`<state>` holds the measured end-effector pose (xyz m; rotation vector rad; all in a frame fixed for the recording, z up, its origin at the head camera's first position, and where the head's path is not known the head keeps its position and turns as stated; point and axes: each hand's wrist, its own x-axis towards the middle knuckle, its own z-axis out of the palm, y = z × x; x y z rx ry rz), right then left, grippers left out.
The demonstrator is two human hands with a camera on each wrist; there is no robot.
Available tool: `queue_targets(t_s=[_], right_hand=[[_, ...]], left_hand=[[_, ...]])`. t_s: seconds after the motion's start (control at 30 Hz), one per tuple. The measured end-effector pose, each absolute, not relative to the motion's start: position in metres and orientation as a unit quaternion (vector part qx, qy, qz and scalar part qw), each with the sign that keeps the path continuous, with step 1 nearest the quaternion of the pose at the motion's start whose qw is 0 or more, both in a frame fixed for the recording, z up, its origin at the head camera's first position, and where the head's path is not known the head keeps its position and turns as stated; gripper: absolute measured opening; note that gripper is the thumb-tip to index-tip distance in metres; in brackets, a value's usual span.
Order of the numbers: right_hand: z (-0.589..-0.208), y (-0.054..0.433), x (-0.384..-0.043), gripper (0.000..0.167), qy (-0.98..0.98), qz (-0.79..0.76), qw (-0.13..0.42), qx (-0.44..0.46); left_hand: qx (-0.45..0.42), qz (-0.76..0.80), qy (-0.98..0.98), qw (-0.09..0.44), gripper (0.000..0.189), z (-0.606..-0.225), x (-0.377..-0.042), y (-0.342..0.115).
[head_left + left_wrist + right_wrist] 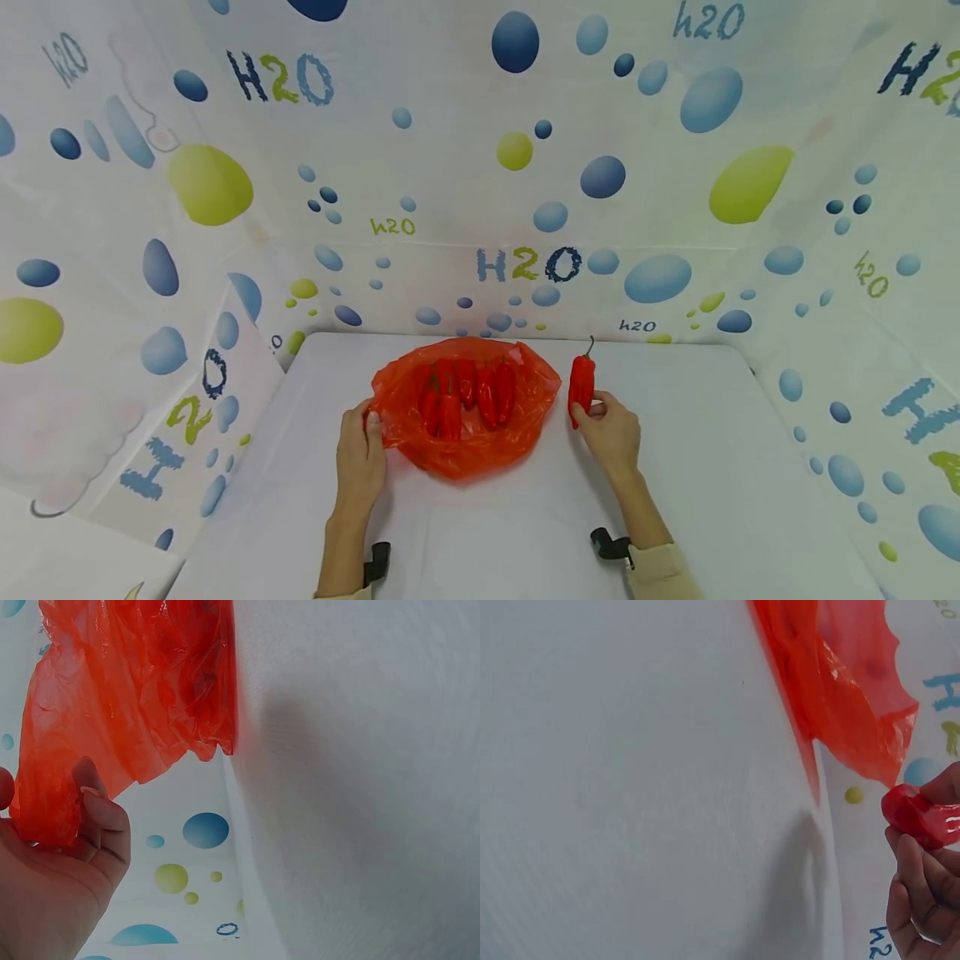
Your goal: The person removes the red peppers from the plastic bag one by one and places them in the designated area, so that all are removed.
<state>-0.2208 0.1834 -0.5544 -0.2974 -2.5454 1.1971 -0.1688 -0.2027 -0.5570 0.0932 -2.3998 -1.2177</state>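
Observation:
A red plastic bag [465,467] lies spread wide in the middle of the white table, with several red peppers [450,408] inside it. At its left side my left hand [362,458] pinches the bag's edge; in the left wrist view, the thumb and fingers of that left hand [67,877] curl round the bunched plastic. Just right of the bag, my right hand [611,433] holds one red pepper [582,379] by its lower end, stem pointing up and away. The right wrist view shows this pepper [922,817] gripped between thumb and fingers.
The white table [495,542] reaches back to a wall sheet [450,167] printed with blue and green drops and H2O lettering. More of this sheet rises at both sides. A black wrist camera [609,545] sits on the right wrist, another [377,563] on the left.

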Motion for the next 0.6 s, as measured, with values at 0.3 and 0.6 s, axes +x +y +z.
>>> queue_targets(t_s=[0.3,0.6], right_hand=[[-0.551,0.206,-0.223,0.032,-0.891,0.401,0.171,-0.125],[-0.549,0.229,-0.229,0.037,-0.901,0.382,0.147,-0.146]], left_hand=[[0.024,-0.439,-0.865,0.242,0.038,-0.558,-0.169,-0.204],[0.025,-0.443,-0.863,0.240,0.040,-0.559,-0.170,-0.204]])
